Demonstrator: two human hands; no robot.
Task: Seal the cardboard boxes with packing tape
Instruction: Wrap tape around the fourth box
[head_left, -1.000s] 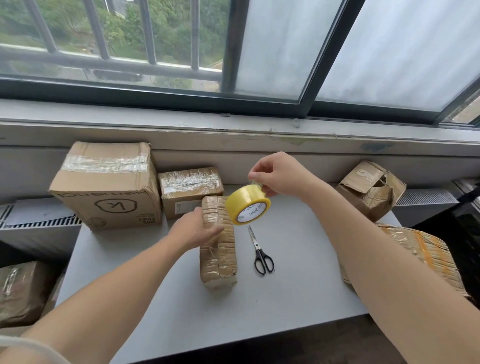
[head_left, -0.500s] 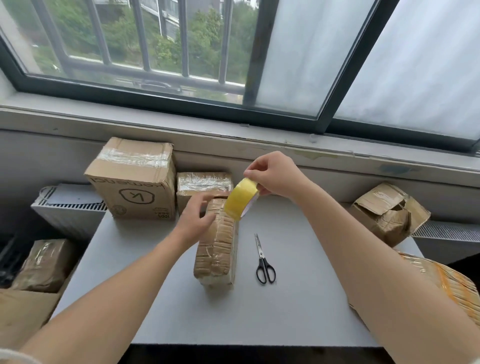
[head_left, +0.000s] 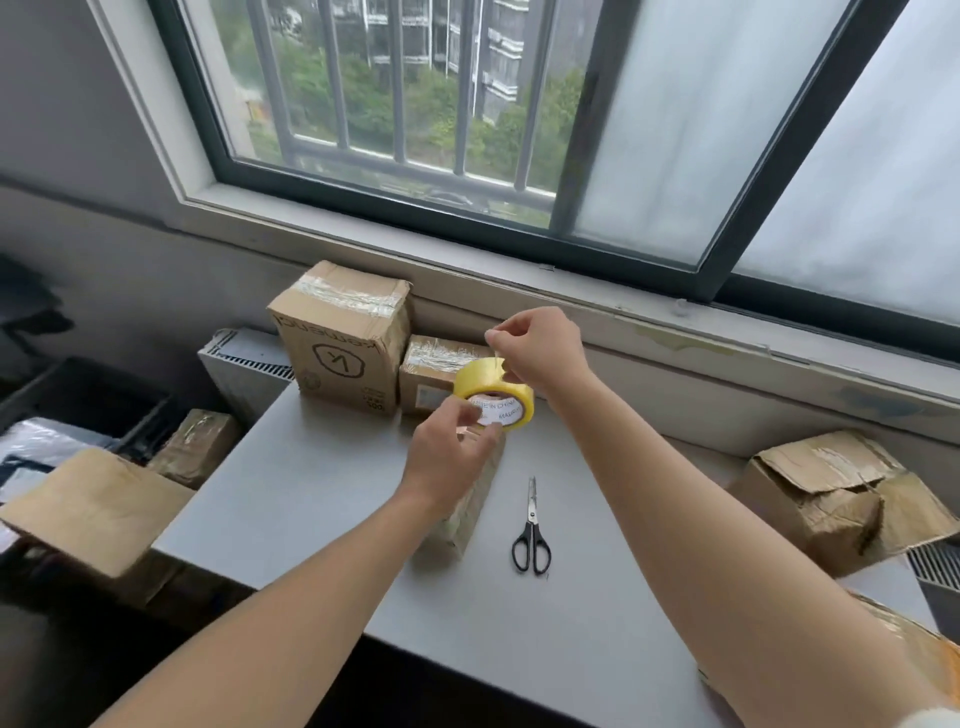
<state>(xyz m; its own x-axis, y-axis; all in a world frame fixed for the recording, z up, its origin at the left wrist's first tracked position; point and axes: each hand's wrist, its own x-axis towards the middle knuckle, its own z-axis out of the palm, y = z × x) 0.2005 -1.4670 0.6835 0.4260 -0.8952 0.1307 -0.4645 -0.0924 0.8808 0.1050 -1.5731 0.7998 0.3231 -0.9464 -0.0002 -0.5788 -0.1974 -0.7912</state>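
Note:
A yellow roll of packing tape (head_left: 491, 391) hangs in the air above the grey table (head_left: 322, 483). My left hand (head_left: 451, 453) grips the roll from below at its near rim. My right hand (head_left: 535, 347) pinches the loose end of the tape and holds it a little above the roll. Under my left hand a narrow tape-wrapped cardboard box (head_left: 467, 509) lies lengthwise on the table, mostly hidden by the hand and wrist.
Black-handled scissors (head_left: 531, 530) lie right of the narrow box. A tall taped box (head_left: 340, 338) and a small taped box (head_left: 431, 374) stand at the back by the wall. A crumpled open box (head_left: 836, 499) sits at the right; more boxes (head_left: 98, 509) lie left of the table.
My left hand left the narrow box and took hold of the roll. My right hand let go of the roll and now pulls the tape end upward. The view tilted up and left.

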